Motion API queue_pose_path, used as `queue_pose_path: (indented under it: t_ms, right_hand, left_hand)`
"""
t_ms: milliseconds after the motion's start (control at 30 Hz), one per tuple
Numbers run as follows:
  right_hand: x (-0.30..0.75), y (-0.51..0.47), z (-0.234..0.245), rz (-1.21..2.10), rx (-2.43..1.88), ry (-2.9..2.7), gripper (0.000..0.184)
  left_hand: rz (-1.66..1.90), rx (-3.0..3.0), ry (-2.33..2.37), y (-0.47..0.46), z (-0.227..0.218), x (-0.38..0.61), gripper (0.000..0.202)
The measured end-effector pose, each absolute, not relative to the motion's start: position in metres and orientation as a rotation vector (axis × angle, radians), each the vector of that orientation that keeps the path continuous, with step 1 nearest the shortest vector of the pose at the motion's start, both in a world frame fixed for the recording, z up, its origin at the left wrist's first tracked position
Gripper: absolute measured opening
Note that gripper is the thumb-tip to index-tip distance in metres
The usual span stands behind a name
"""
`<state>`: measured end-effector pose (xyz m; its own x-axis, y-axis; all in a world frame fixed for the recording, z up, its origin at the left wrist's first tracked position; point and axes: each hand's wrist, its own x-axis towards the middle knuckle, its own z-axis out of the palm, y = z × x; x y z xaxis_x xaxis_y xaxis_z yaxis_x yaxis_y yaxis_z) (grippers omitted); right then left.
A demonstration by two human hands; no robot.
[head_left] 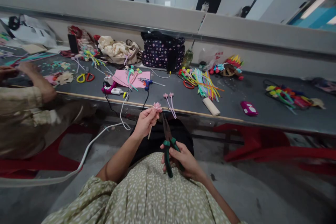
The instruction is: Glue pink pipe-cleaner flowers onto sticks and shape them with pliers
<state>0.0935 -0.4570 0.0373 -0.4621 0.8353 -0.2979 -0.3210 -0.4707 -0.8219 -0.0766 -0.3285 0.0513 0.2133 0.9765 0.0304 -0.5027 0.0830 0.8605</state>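
Observation:
My left hand pinches a small pink flower on a stick, held up just in front of the table edge. My right hand grips the green handles of long-nose pliers, whose dark jaws point up toward the flower and end just below it. Two more pink flower stems lie on the grey table right behind the pliers' tip.
A blue glue gun and pink paper lie ahead, with white and black cables hanging off the edge. Coloured pipe cleaners, scissors, a dotted bag and a cardboard roll crowd the table. A person sits at left. Red stools stand below.

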Motion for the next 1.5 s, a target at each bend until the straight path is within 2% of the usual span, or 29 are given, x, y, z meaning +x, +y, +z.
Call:
queue_pose_path:
  t_ms: [733, 1167, 1500]
  right_hand:
    - [0.094, -0.459, 0.038, 2.012, -0.93, -0.981, 0.049]
    - [0.093, -0.459, 0.039, 2.005, -0.913, -0.993, 0.048]
    - [0.09, -0.458, 0.036, 2.007, -0.858, -0.99, 0.047]
  left_hand:
    - [1.538, 1.104, 0.851, -0.326, 0.042, -0.078, 0.025]
    - [1.618, 1.381, 0.903, -0.335, 0.055, -0.08, 0.029]
    - [1.693, 1.426, 0.962, -0.338, 0.054, -0.077, 0.02]
